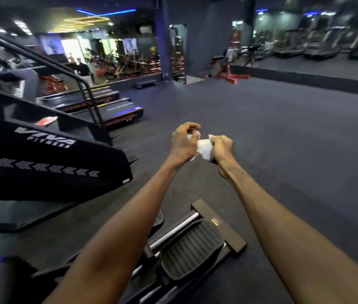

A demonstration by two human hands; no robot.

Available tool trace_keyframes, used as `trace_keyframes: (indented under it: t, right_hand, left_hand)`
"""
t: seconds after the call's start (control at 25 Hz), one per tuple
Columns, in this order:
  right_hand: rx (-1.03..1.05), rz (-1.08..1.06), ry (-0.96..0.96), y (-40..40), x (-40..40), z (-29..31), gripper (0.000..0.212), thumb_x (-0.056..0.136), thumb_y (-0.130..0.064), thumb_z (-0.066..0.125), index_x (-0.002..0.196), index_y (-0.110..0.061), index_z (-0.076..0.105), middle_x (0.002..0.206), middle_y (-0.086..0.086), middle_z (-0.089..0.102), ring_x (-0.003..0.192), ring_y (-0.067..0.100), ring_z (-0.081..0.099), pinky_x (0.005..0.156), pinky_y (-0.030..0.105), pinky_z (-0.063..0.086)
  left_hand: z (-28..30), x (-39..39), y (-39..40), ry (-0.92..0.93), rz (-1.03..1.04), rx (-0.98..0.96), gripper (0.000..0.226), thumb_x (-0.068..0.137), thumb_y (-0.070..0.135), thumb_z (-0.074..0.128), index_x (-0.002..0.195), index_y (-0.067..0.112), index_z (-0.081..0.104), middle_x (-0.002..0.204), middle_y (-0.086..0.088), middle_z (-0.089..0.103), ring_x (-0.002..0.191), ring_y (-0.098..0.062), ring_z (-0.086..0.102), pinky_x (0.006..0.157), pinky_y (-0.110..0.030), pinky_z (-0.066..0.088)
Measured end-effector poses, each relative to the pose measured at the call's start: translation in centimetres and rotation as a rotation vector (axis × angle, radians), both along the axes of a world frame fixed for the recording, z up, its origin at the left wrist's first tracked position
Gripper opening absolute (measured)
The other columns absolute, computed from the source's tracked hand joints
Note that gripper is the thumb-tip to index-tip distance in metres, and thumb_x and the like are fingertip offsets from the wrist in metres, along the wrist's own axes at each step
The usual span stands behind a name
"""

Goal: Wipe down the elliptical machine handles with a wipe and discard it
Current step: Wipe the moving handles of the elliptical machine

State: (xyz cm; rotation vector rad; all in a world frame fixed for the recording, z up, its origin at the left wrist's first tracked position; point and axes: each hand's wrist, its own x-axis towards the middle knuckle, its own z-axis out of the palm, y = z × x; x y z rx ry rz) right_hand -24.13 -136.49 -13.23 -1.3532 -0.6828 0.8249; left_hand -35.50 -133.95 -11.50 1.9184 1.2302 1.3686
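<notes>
- Plainly, both arms are stretched forward and the white wipe (203, 148) sits between the two hands, held up in the air well above the floor
- The left hand (182, 143) has its fingers curled over one end of the wipe, pinching it near the fingertips
- The right hand (222, 148) grips the other end in a closed fist, so the wipe is bunched and crumpled between them
- No elliptical handle shows anywhere near the hands; only the elliptical pedal (192, 249) and its rails lie below the forearms, close to the body
- Whether the handles have been wiped already cannot be told from this view; the balled-up look of the wipe probably suggests it is being scrunched after use, though it could equally be getting unfolded for wiping
- No bin is in sight ahead of the hands or to either side, so discarding is not yet done
- Off to the left of the left hand stands a black stair machine (48, 154), untouched; open gym floor (283, 139) spreads beyond and to the right of the right hand
</notes>
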Motion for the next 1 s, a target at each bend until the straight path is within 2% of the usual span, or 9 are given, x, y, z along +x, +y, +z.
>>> trace_keyframes:
  t: [0.12, 0.28, 0.36, 0.6, 0.68, 0.76, 0.88, 0.96, 1.0]
  right_hand:
    - [-0.02, -0.028, 0.045, 1.7, 5.9, -0.7, 0.017, 0.081, -0.008, 0.058, 0.073, -0.021, 0.065, 0.097, 0.004, 0.07, 0.09, 0.026, 0.067, 0.087, 0.05, 0.055]
    - [-0.022, -0.142, 0.085, 4.7, 13.6, -2.0, 0.004, 0.071, -0.025, 0.061, 0.07, -0.022, 0.063, 0.086, 0.004, 0.07, 0.083, 0.028, 0.069, 0.081, 0.057, 0.058]
    - [-0.029, -0.17, 0.095, 7.0, 18.1, -2.7, 0.013, 0.07, -0.036, 0.06, 0.073, -0.023, 0.062, 0.089, 0.007, 0.073, 0.086, 0.033, 0.071, 0.077, 0.06, 0.057]
    - [-0.001, -0.137, 0.114, 12.3, 29.7, -1.4, 0.017, 0.089, -0.031, 0.062, 0.084, -0.015, 0.06, 0.093, 0.016, 0.072, 0.074, 0.027, 0.065, 0.071, 0.057, 0.057]
    - [0.005, -0.049, 0.158, 14.5, 32.7, -0.9, 0.017, 0.094, -0.026, 0.063, 0.096, -0.008, 0.061, 0.087, 0.013, 0.069, 0.071, 0.025, 0.064, 0.069, 0.047, 0.057]
    - [0.026, 0.084, 0.152, 17.6, 35.5, -0.9, 0.014, 0.096, -0.016, 0.062, 0.096, -0.001, 0.062, 0.084, 0.014, 0.066, 0.071, 0.025, 0.062, 0.069, 0.041, 0.054]
    - [0.009, 0.258, 0.11, 21.3, 37.2, -0.5, 0.008, 0.09, -0.005, 0.068, 0.094, -0.001, 0.064, 0.081, 0.015, 0.066, 0.068, 0.023, 0.062, 0.07, 0.039, 0.055]
    - [-0.008, 0.339, 0.145, 24.7, 38.7, -0.3, 0.018, 0.087, 0.001, 0.068, 0.103, 0.005, 0.063, 0.084, 0.018, 0.068, 0.07, 0.026, 0.065, 0.071, 0.042, 0.057]
    - [-0.002, 0.388, 0.165, 26.4, 39.3, -0.3, 0.018, 0.088, 0.003, 0.066, 0.105, 0.006, 0.061, 0.084, 0.019, 0.066, 0.068, 0.025, 0.065, 0.067, 0.04, 0.058]
  left_hand:
    - [-0.4, 5.7, 2.8, -0.064, -0.037, 0.002, 0.018, 0.085, 0.004, 0.062, 0.092, 0.019, 0.069, 0.091, -0.003, 0.071, 0.08, -0.013, 0.062, 0.078, -0.025, 0.049]
    - [-1.3, 12.1, 6.4, -0.173, 0.007, -0.033, 0.017, 0.086, 0.007, 0.059, 0.088, 0.021, 0.067, 0.087, 0.001, 0.07, 0.078, -0.012, 0.064, 0.071, -0.02, 0.049]
    - [-1.9, 15.9, 8.5, -0.235, 0.03, -0.083, 0.015, 0.087, 0.005, 0.057, 0.091, 0.016, 0.068, 0.082, 0.003, 0.068, 0.071, -0.008, 0.062, 0.065, -0.016, 0.047]
    - [-2.0, 26.5, 15.2, -0.468, 0.133, -0.286, 0.018, 0.086, 0.003, 0.055, 0.098, 0.015, 0.062, 0.083, -0.002, 0.065, 0.075, -0.017, 0.062, 0.077, -0.034, 0.055]
    - [-1.9, 28.8, 16.9, -0.424, 0.149, -0.28, 0.016, 0.087, 0.005, 0.057, 0.098, 0.016, 0.061, 0.081, 0.001, 0.063, 0.075, -0.016, 0.06, 0.077, -0.033, 0.053]
    - [-1.5, 31.4, 18.7, -0.26, 0.132, -0.25, 0.014, 0.088, 0.009, 0.063, 0.101, 0.012, 0.064, 0.087, -0.002, 0.064, 0.079, -0.016, 0.06, 0.074, -0.024, 0.05]
    - [-1.3, 33.6, 21.3, -0.095, -0.203, -0.361, 0.022, 0.094, 0.02, 0.064, 0.109, 0.005, 0.067, 0.103, -0.008, 0.07, 0.091, -0.013, 0.063, 0.07, -0.008, 0.046]
    - [-1.5, 34.8, 23.9, -0.008, -0.414, -0.502, 0.032, 0.091, 0.034, 0.066, 0.106, 0.007, 0.07, 0.103, -0.011, 0.073, 0.088, -0.014, 0.065, 0.074, -0.022, 0.05]
    - [-1.7, 35.2, 25.5, 0.023, -0.424, -0.509, 0.036, 0.088, 0.038, 0.069, 0.104, 0.005, 0.07, 0.096, -0.012, 0.073, 0.083, -0.015, 0.063, 0.072, -0.03, 0.05]
